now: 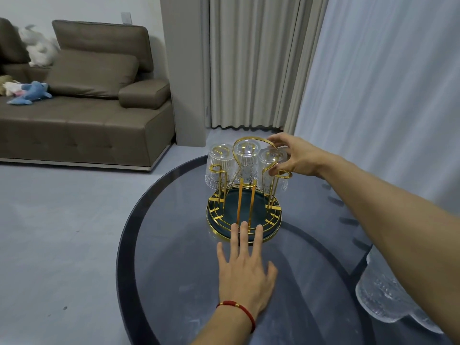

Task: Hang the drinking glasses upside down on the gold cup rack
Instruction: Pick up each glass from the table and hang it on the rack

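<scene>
At frame centre, the gold cup rack (244,195) carries three ribbed drinking glasses, inverted and long axis vertical. The rightmost glass (270,168) is gripped by the right hand (296,158), fingers curled round its upturned base. The left hand (245,265) lies flat, straight fingers touching the rack's base rim. No writing is legible.
</scene>
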The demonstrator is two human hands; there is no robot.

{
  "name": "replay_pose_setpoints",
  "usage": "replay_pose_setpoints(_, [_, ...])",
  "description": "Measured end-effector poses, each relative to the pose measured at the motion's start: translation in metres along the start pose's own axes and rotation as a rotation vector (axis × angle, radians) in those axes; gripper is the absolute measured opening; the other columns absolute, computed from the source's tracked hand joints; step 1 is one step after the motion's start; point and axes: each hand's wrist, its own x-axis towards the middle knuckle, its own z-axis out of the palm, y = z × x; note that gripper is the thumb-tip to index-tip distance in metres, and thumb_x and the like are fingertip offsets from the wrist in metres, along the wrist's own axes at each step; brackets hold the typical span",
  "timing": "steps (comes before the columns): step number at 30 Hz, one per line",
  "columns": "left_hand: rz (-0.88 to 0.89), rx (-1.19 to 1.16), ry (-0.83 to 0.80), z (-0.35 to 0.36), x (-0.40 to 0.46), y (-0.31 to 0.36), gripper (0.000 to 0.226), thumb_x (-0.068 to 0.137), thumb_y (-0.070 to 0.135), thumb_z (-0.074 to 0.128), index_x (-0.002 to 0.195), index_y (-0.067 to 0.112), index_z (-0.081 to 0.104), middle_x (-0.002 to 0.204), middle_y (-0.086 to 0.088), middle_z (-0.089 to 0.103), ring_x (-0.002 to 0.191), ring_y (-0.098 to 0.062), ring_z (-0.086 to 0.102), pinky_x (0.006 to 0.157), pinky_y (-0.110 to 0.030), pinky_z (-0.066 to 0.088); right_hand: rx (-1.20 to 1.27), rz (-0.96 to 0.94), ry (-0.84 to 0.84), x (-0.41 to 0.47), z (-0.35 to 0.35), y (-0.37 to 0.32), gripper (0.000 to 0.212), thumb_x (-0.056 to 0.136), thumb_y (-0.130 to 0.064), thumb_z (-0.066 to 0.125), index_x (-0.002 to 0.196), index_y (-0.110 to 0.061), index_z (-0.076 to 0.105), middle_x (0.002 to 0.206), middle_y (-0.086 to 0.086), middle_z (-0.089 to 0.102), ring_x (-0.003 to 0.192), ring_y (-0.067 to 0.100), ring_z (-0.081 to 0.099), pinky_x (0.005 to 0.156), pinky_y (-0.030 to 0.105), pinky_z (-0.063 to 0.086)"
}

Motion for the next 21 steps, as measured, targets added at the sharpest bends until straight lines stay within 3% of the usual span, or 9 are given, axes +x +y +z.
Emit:
replay_pose_setpoints(3, [0.002,0.013,-0.012,-0.003,0.001,0.002,0.077,0.098,0.058,0.029,0.155,0.037,-0.017,0.165,-0.001,-0.023,0.149,-0.024,-0.029,0.122,-0.058,-0.005,0.002,0.018,0.017,-0.011,-0.001,0.002,0.093,0.074,-0.018,0.09,0.153,-0.019,0.04,0.153,0.004,0.048,0.142,0.023,0.044,0.114,0.038,0.043])
replay_pose_setpoints(5, [0.005,0.015,-0.012,-0.007,0.0,0.004,0.077,0.098,0.056,0.032,0.156,0.035,-0.013,0.167,-0.003,-0.02,0.15,-0.025,-0.025,0.122,-0.058,-0.001,-0.017,0.035,0.075,-0.032,-0.004,0.004,0.081,0.083,-0.019,0.083,0.153,-0.016,0.041,0.153,0.006,0.049,0.141,0.023,0.048,0.113,0.037,0.044])
replay_pose_setpoints(10, [0.011,-0.004,-0.009,-0.022,-0.006,0.017,0.081,0.094,0.049,0.046,0.159,0.029,0.001,0.169,-0.008,-0.009,0.153,-0.028,-0.015,0.122,-0.058,0.007,-0.156,0.029,0.429,-0.126,-0.004,0.011,0.041,0.094,-0.018,0.069,0.134,-0.015,0.063,0.13,0.001,0.068,0.121,0.016,0.062,0.101,0.023,0.042])
replay_pose_setpoints(14, [0.121,-0.09,0.109,-0.035,-0.016,0.042,0.08,0.088,0.044,0.056,0.157,0.027,0.018,0.168,-0.008,0.007,0.154,-0.026,-0.003,0.123,-0.051,0.013,-0.231,0.11,0.586,-0.222,0.017,0.027,0.028,0.091,-0.019,0.067,0.118,-0.016,0.07,0.118,0.001,0.071,0.111,0.018,0.062,0.097,0.028,0.043])
replay_pose_setpoints(17, [0.165,-0.222,0.174,-0.044,-0.024,0.065,0.074,0.086,0.042,0.061,0.152,0.024,0.033,0.161,-0.008,0.027,0.151,-0.027,0.012,0.12,-0.049,0.024,-0.401,0.246,0.555,-0.269,0.03,0.042,0.041,0.089,-0.037,0.069,0.124,-0.015,0.066,0.125,0.006,0.067,0.121,0.03,0.055,0.105,0.044,0.044])
replay_pose_setpoints(21, [0.187,-0.413,0.141,-0.05,-0.034,0.082,0.068,0.083,0.033,0.065,0.146,0.02,0.042,0.145,-0.004,0.045,0.139,-0.023,0.027,0.113,-0.041,0.033,-0.64,0.347,0.434,-0.293,0.036,0.052,0.075,0.085,-0.07,0.054,0.139,-0.018,0.054,0.132,0.005,0.059,0.126,0.028,0.049,0.107,0.043,0.039])
